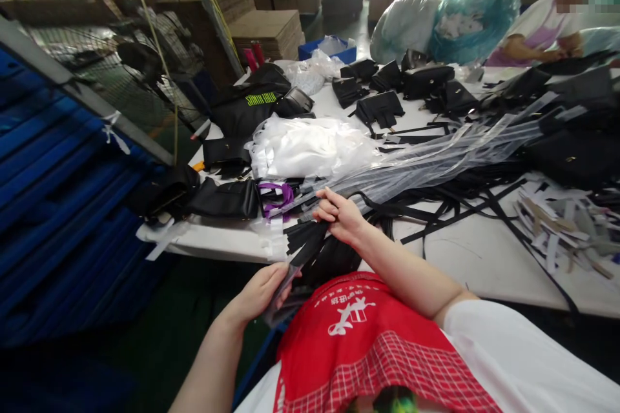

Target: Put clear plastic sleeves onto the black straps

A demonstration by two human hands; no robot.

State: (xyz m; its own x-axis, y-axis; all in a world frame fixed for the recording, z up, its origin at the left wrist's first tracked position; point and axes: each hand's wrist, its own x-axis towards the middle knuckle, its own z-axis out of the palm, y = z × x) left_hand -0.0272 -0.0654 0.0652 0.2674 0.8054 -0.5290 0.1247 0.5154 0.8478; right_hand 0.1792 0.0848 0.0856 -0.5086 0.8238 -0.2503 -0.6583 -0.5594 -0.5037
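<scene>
A flat black strap [310,249] slants between my hands at the table's front edge. My left hand [264,290] is closed around its lower end, where a clear plastic sleeve [287,282] covers it. Higher up, my right hand [340,216] grips the same strap, thumb and fingers pressed together. More black straps [296,236] lie just beneath, partly hidden by my hands. Long clear plastic sleeves [436,158] stretch from beside my right hand toward the back right. A purple ribbon [278,199] lies left of that hand.
White pouches [312,147] are heaped mid-table. Black bags [380,108] crowd the back, and another black bag [227,199] sits at the front left. Paper scraps [557,222] lie right. Blue racks [72,206] stand left of the table. A co-worker [542,32] sits at the far right.
</scene>
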